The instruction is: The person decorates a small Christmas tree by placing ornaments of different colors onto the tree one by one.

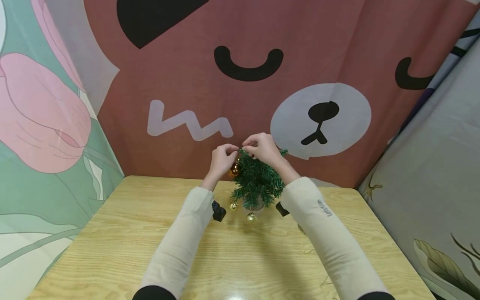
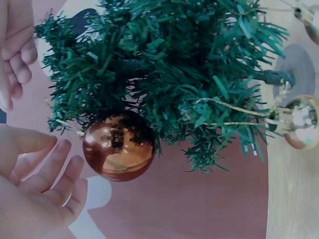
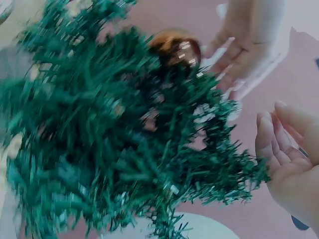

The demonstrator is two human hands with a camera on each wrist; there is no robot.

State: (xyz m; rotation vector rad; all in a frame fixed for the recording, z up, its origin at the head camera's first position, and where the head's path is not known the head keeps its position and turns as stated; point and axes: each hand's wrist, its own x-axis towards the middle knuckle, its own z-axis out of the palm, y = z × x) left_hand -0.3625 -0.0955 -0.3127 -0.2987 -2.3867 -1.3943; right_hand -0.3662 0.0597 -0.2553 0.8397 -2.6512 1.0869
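Note:
A small green artificial Christmas tree stands upright at the table's far side. On its upper left hangs a shiny copper-coloured ball ornament with a gold string at its cap. My left hand is beside that ball, fingers loosely bent; in the left wrist view its fingertips come close to the cap, with nothing visible between them. Above the treetop is my right hand, its bent fingers near a branch tip. No held thing shows there. The two hands' fingertips nearly meet.
Two small gold balls hang low on the tree's front. Bits of gold string lie on the wooden table near my right sleeve. A patterned curtain hangs directly behind the table.

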